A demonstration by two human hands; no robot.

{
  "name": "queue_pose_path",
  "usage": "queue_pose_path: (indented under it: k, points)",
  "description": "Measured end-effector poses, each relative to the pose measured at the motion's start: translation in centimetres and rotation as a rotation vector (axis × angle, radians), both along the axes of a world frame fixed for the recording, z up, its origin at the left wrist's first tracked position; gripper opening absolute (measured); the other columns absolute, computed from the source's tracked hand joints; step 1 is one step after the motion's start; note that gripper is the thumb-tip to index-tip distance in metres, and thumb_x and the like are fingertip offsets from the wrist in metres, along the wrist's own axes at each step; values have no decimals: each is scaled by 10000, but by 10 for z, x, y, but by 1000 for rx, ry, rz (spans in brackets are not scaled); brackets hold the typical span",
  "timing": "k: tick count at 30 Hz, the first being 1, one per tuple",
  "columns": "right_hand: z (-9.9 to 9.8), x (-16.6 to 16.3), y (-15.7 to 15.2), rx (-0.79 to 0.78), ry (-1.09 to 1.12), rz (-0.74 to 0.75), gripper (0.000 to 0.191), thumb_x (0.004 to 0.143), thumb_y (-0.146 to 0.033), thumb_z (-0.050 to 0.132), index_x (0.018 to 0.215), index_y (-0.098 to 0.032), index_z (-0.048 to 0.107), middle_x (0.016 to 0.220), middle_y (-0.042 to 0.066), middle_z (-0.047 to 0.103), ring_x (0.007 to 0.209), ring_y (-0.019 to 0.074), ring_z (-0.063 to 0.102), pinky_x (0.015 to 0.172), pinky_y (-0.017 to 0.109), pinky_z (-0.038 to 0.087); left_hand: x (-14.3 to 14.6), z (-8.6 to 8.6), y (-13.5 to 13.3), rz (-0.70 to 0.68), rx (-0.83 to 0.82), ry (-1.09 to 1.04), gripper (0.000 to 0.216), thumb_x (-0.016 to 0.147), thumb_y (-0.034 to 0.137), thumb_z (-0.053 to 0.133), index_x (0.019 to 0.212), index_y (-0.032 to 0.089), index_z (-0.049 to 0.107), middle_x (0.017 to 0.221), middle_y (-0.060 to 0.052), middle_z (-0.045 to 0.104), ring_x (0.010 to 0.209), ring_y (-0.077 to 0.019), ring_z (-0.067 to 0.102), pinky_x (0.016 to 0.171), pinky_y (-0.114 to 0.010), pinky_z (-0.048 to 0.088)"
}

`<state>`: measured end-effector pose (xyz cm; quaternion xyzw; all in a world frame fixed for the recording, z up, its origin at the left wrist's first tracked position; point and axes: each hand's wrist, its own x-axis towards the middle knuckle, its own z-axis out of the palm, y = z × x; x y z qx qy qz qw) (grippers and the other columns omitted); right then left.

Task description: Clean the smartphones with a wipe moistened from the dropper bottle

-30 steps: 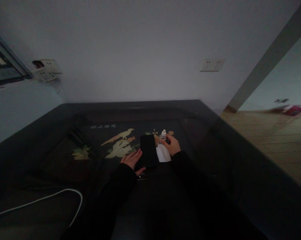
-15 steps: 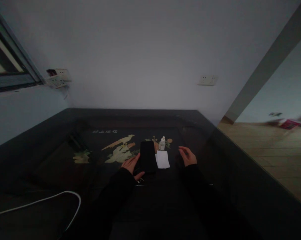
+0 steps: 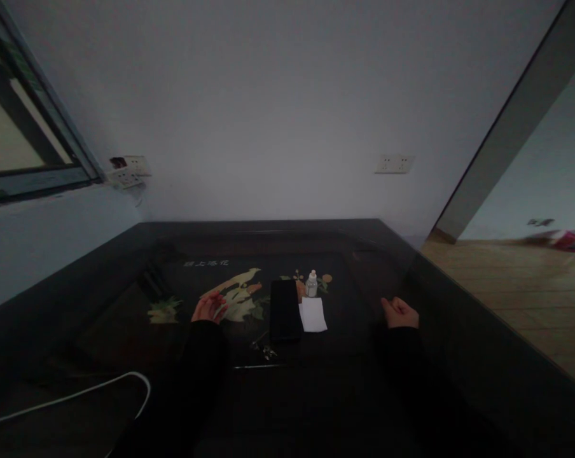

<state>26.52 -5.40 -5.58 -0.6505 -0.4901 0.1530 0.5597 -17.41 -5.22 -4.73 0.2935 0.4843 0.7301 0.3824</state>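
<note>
A black phone (image 3: 284,310) lies flat in the middle of the dark table (image 3: 101,318). A white folded tissue (image 3: 313,314) lies against its right side, and a small clear dropper bottle (image 3: 311,284) stands just behind the tissue. My left hand (image 3: 210,307) rests on the table well to the left of the phone, fingers stretched out, holding nothing. My right hand (image 3: 401,313) is far to the right of the tissue, fingers loosely curled, with nothing visible in it.
The tabletop carries a painted bird-and-leaf picture (image 3: 235,294). A white cable (image 3: 77,395) loops at the near left. Small metal bits (image 3: 264,349) lie in front of the phone. Wall sockets (image 3: 393,163) sit on the back wall; a wooden floor (image 3: 521,280) lies to the right.
My right hand let go of the bottle and drew away to the right. My left hand left the phone's side and slid left. The view tilted up slightly.
</note>
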Motion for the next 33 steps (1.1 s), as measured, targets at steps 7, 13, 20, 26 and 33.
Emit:
queue_pose_path:
  k: [7, 13, 20, 26, 33]
  points:
    - [-8, -1, 10, -50, 3, -10, 275, 871, -334, 524, 1066, -141, 547, 1030, 46, 581, 861, 168, 590, 727, 343, 512, 5, -6, 1, -71, -4, 9, 172, 843, 282, 526, 898, 122, 553, 771, 1, 564, 665, -98, 548, 620, -264, 472]
    - [-10, -2, 10, -58, 34, 3, 226, 879, -321, 516, 998, -132, 551, 871, 15, 587, 670, 97, 571, 578, 246, 498, 6, -7, 0, -153, 3, 85, 155, 833, 275, 536, 877, 126, 544, 670, 30, 540, 567, -79, 521, 539, -223, 436]
    - [-2, -4, 7, -48, 42, 10, 222, 862, -336, 535, 772, -133, 522, 571, -83, 435, 406, 25, 351, 390, 158, 314, 12, -5, -5, -211, 1, 177, 206, 815, 332, 548, 868, 134, 540, 625, 42, 526, 517, -72, 492, 509, -213, 403]
    - [1, -14, 8, -18, 87, 25, 311, 679, -438, 631, 672, -200, 431, 389, -126, 323, 328, 42, 237, 363, 191, 177, 26, 0, -10, -228, 22, 267, 248, 759, 378, 584, 835, 146, 539, 597, 44, 527, 504, -76, 486, 525, -225, 401]
    - [2, -20, 6, 17, 45, 62, 328, 724, -504, 568, 761, -183, 510, 399, -116, 353, 321, 53, 263, 372, 203, 208, 32, 4, -11, -294, 42, 364, 283, 647, 411, 648, 775, 171, 570, 547, 22, 542, 478, -112, 504, 512, -255, 403]
